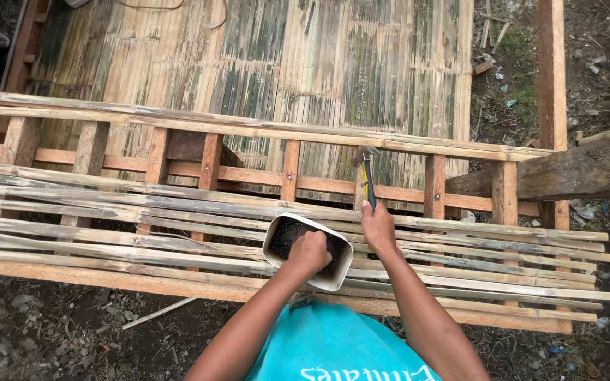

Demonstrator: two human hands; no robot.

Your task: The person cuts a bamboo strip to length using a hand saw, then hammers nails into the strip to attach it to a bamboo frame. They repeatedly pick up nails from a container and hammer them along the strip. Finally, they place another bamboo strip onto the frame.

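- A wide mat of flattened, split bamboo (262, 63), weathered green and tan, is lying across the upper left and centre of the frame, behind everything else.
- A reddish-brown wooden frame of rails and short upright posts (178, 173) is running from the left edge to the right across the middle of the frame.
- Long, thin, pale bamboo slats (107, 212) are lying side by side on top of that frame, stretching from the left edge nearly to the right edge.
- The left hand (310, 252) is reaching into a small, squarish white container with a dark inside (284, 236), just below the centre of the frame; the fingers are curled and dipping inside it, though what they are pinching cannot be made out.
- The container is sitting tilted on the slats, just left of the other hand.
- The right hand (378, 227) is clenching the lower end of a hammer with a black and yellow handle and a grey metal head (366, 169), just right of centre.
- The hammer is pointing up the frame, its head lying over the top rail.
- A turquoise shirt (333, 353) is showing at the bottom centre, between the two forearms.
- A thick, dark wooden beam (566, 173) is slanting in from the right edge, beside a tall upright post (551, 70) at the upper right.
- Bare, littered soil (51, 331) is showing at the lower left and along the right side.
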